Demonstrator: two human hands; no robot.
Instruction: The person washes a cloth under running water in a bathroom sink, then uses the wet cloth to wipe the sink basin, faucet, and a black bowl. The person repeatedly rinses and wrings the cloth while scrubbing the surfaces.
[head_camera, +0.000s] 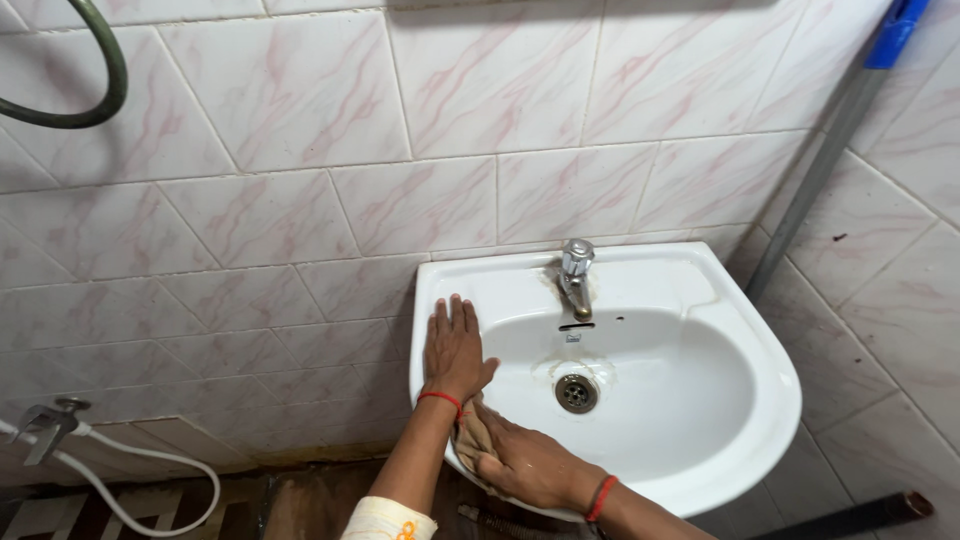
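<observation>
Pink-veined tiles back white sink (770, 400); left hand (455, 345) flat (grip apart), right hand (525, 462) presses cloth (468, 445).

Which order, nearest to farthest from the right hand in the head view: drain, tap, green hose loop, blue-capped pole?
From the right hand, pressing a brown cloth on the sink's front-left rim:
1. Drain, in the basin bottom, just up-right.
2. Tap, on the back ledge.
3. Blue-capped pole, leaning in the right corner.
4. Green hose loop, top-left on the wall.

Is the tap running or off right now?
Off, as far as shows: no stream falls from the tap, and no water pools around the drain in the sink.
</observation>
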